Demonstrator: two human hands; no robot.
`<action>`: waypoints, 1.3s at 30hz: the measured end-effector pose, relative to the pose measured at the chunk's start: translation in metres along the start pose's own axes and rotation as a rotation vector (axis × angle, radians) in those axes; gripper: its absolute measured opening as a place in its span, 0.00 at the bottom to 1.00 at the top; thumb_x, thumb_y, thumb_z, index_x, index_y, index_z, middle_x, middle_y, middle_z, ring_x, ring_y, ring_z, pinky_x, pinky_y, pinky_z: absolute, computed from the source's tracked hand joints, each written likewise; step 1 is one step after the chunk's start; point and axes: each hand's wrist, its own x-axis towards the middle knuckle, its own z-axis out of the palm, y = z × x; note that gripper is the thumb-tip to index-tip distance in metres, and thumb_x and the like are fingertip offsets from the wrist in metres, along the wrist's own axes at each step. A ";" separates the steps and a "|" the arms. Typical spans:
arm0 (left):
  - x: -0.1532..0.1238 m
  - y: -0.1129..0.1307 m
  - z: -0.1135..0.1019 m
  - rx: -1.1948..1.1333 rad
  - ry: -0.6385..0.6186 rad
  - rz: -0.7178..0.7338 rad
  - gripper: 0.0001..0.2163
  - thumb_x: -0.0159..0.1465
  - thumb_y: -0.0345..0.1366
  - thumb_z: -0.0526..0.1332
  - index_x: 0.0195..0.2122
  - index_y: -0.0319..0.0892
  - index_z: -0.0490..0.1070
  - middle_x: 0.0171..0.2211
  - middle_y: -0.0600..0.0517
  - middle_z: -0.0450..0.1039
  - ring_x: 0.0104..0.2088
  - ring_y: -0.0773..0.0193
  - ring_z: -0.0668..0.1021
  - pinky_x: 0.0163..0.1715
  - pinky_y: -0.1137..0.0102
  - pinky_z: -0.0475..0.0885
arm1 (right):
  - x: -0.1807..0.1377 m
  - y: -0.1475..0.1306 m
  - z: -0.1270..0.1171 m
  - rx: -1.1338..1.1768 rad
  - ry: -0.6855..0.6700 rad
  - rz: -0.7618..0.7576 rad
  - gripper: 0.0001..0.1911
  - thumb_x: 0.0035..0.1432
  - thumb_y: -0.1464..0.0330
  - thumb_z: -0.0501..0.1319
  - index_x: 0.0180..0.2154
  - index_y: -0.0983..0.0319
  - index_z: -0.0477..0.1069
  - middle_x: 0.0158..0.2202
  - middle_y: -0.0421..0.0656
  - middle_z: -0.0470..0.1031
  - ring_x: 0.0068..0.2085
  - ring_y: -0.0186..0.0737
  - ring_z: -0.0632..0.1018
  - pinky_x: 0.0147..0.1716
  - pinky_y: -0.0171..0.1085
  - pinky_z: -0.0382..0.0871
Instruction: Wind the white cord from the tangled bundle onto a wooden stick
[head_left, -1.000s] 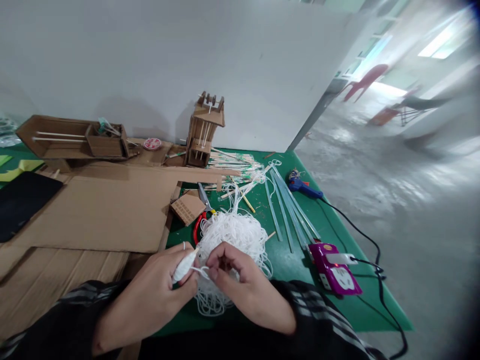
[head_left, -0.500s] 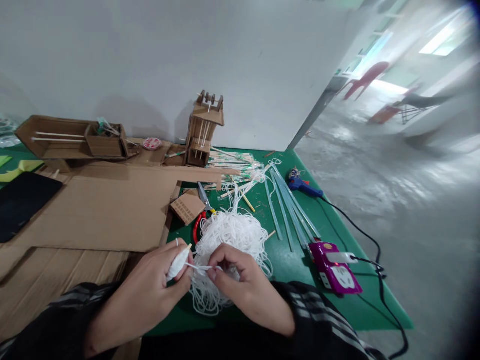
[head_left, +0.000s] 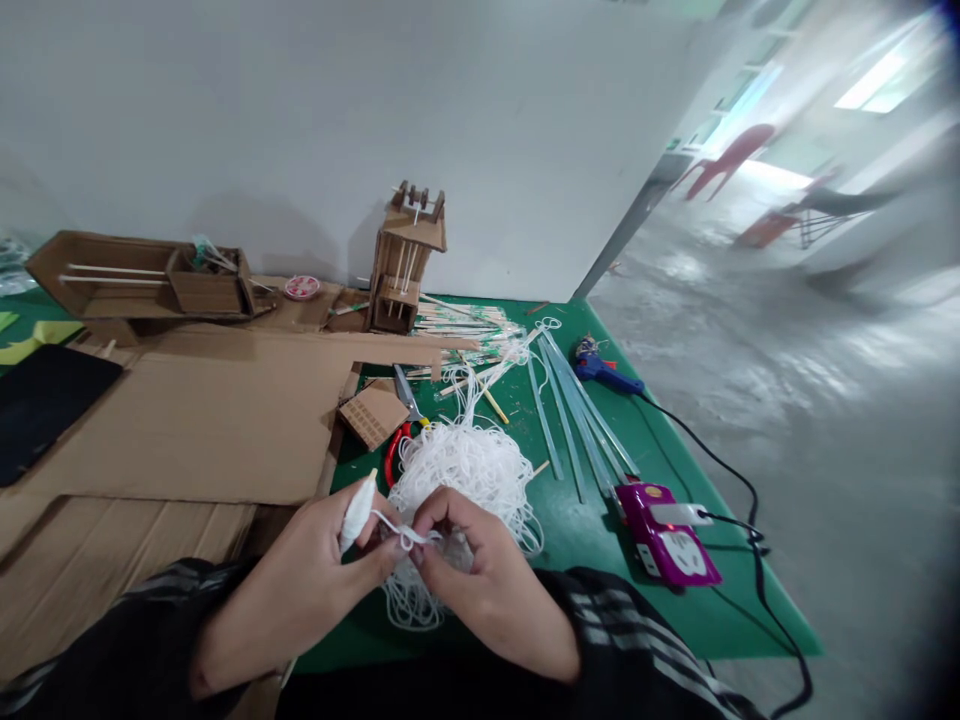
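The left hand (head_left: 322, 575) and right hand (head_left: 484, 585) are drawing together; the string between them is slackening into a string loop (head_left: 409, 538), suggesting closer finger work. Left fingers are gripping a white wound bundle (head_left: 358, 515), right fingers pinching the loop, above the string pile (head_left: 472, 455) near the front edge of the table (head_left: 735, 630). Along its back edge, a cardboard tray (head_left: 124, 302) is holding white sticks and a smaller box (head_left: 212, 293).

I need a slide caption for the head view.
Left hand, cradling a white-wrapped stick, and right hand hold white string over a tangled heap.
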 end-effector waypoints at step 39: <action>-0.001 -0.005 -0.001 0.053 -0.075 0.050 0.09 0.58 0.28 0.53 0.26 0.45 0.51 0.24 0.59 0.55 0.27 0.67 0.58 0.26 0.72 0.55 | 0.007 -0.001 -0.001 0.481 -0.021 0.166 0.14 0.57 0.60 0.64 0.29 0.61 0.64 0.26 0.37 0.69 0.27 0.32 0.66 0.29 0.32 0.60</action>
